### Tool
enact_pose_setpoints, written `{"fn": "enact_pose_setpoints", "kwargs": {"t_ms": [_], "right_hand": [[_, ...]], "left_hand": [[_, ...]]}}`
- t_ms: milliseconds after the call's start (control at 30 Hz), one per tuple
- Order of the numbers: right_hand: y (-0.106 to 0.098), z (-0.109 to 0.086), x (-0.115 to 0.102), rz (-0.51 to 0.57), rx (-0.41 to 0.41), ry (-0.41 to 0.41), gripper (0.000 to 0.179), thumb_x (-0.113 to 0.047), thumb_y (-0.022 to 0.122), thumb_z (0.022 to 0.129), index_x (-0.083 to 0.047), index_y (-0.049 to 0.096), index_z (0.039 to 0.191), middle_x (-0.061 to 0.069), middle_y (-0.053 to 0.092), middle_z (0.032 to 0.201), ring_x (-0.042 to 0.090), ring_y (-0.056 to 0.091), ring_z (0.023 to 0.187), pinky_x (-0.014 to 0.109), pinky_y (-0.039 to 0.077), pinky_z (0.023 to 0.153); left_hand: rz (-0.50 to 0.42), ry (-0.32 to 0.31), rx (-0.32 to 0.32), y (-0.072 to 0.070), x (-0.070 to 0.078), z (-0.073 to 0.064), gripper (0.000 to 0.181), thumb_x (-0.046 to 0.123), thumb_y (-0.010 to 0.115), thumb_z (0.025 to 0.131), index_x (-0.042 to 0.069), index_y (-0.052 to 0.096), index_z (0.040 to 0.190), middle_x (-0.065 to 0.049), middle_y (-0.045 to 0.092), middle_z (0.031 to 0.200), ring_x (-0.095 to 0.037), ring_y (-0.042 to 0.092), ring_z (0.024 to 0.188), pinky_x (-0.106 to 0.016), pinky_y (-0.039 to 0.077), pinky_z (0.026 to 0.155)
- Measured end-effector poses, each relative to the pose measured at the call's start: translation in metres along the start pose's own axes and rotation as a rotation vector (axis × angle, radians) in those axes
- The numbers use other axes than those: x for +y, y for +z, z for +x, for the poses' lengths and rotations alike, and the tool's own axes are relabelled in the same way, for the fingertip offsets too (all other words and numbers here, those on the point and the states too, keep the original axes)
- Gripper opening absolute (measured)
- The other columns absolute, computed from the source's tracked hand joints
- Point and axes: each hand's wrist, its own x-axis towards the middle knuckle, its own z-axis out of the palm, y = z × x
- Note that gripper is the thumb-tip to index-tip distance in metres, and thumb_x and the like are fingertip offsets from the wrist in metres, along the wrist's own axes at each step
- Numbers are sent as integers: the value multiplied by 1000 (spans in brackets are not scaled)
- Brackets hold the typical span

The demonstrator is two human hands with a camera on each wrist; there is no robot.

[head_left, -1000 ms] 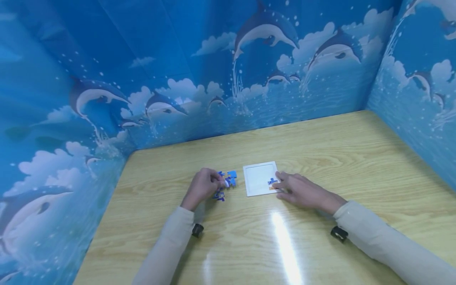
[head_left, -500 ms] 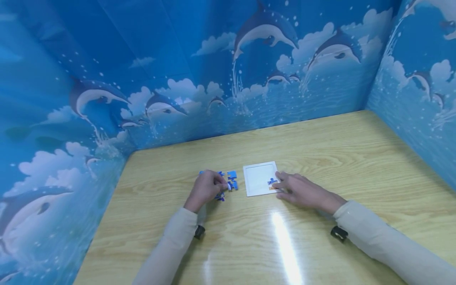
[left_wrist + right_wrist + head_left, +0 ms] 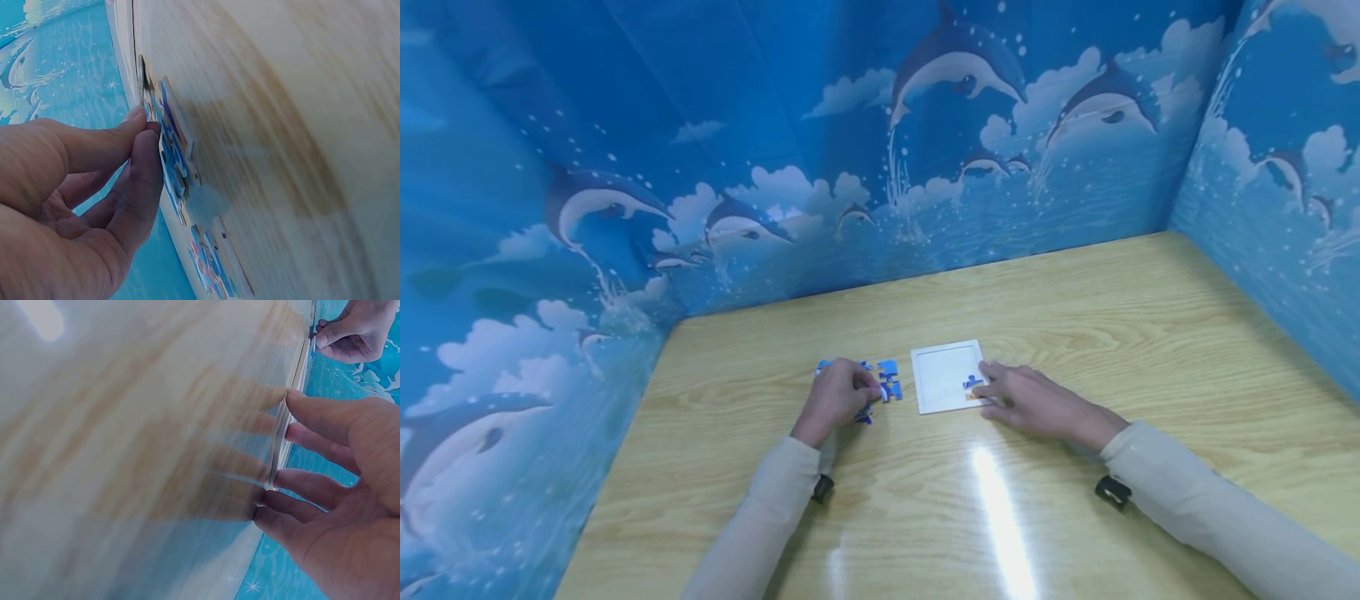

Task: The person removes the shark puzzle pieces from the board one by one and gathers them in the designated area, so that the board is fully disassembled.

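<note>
My left hand [image 3: 837, 393] pinches a small blue-and-white puzzle piece [image 3: 883, 393] between thumb and index fingertip, low over a group of loose pieces. Close by lie other blue puzzle pieces [image 3: 888, 368], some hidden under the hand. In the left wrist view the fingertips meet at the edge of these pieces [image 3: 172, 156]. A square white puzzle tray [image 3: 936, 379] lies to the right. One blue, white and orange piece [image 3: 972, 382] sits in its near right corner. My right hand [image 3: 1033, 400] rests its extended fingers and thumb along the tray's right side.
The wood-grain table [image 3: 1075, 333] carries a bright light reflection near its front. Blue dolphin-print sheets [image 3: 820, 150] stand along the back and both sides. A dark device [image 3: 1112, 492] is strapped at the right wrist, another [image 3: 823, 488] at the left.
My left hand has shifted slightly right and nearer, with the puzzle piece at its fingertips, uncovering blue pieces behind it. The right hand and the tray have stayed in place.
</note>
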Motion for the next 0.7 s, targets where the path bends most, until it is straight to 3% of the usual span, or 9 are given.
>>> {"fn": "enact_pose_setpoints", "kwargs": {"t_ms": [467,700], "right_hand": [[1,1,2,3,-11,24,33,-16,72,94,1,69,122,34,45,145,52,43,135,62,33,109],[0,0,2,-6,-10,21,33,-17,72,94,1,70,121,35,44,145,52,43,134,63,34,109]], "left_hand": [[4,-32,-2,-2,0,1,4,12,81,86,13,78,88,4,70,80,-13,62,75,-31,54,73],[7,14,7,-2,10,1,4,13,80,87,10,78,89,3,71,80,-13,64,75,-32,55,73]]}}
